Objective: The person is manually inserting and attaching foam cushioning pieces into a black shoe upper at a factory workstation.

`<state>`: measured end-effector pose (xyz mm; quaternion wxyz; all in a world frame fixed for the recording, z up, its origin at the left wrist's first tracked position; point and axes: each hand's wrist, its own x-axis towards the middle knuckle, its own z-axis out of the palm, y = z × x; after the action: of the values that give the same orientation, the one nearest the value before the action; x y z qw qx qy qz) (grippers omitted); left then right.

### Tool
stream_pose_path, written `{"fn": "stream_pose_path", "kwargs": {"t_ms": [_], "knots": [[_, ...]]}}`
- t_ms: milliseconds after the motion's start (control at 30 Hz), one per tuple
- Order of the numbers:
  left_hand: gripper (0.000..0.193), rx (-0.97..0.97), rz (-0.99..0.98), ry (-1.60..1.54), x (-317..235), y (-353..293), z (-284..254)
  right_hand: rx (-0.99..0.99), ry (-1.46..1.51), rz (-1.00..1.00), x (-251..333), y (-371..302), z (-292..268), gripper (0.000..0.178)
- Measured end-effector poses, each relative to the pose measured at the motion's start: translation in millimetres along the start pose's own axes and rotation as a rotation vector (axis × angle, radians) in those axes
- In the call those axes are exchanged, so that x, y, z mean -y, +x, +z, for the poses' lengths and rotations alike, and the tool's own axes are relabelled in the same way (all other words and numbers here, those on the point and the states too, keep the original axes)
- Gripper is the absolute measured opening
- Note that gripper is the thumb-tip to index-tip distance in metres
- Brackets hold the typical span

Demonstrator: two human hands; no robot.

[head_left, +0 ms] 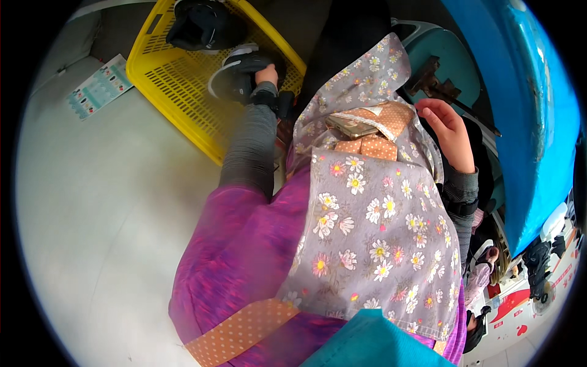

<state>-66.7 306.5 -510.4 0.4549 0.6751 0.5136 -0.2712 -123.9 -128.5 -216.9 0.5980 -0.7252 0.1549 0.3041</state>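
My left hand (267,74) reaches down into a yellow plastic basket (183,125) and is closed on a black shoe (241,76) with a white sole. Its fingertips are partly hidden against the dark upper. Another black shoe (205,27) lies farther up in the same basket. My right hand (447,129) hangs at the right side of my flowered apron (373,232), fingers a little bent and apart, holding nothing. Beside it, a phone (351,126) sticks out of the apron's orange dotted pocket (367,147).
A blue surface (532,122) curves along the right. Between it and my right hand stands a teal seat (452,55) with a dark metal piece (434,79) on it. A printed sheet (99,87) lies on the pale floor (122,214) left of the basket. Other people (483,272) are far right.
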Motion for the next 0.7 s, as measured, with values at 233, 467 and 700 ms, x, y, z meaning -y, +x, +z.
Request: {"fn": "stream_pose_path", "kwargs": {"t_ms": [233, 467, 700], "knots": [[0.075, -0.045, 0.252, -0.19, 33.9, -25.3, -0.9, -0.098, 0.01, 0.017, -7.3, -8.1, -4.1, 0.025], [0.075, 0.06, 0.394, 0.018, 50.5, -9.3, -11.5, -0.069, -0.07, 0.017, -3.3, -7.7, -3.6, 0.025], [0.074, 0.285, 0.195, 0.007, 44.1, 59.0, -47.3, -0.097, -0.091, 0.032, -1.5, -10.5, -1.8, 0.025]]}}
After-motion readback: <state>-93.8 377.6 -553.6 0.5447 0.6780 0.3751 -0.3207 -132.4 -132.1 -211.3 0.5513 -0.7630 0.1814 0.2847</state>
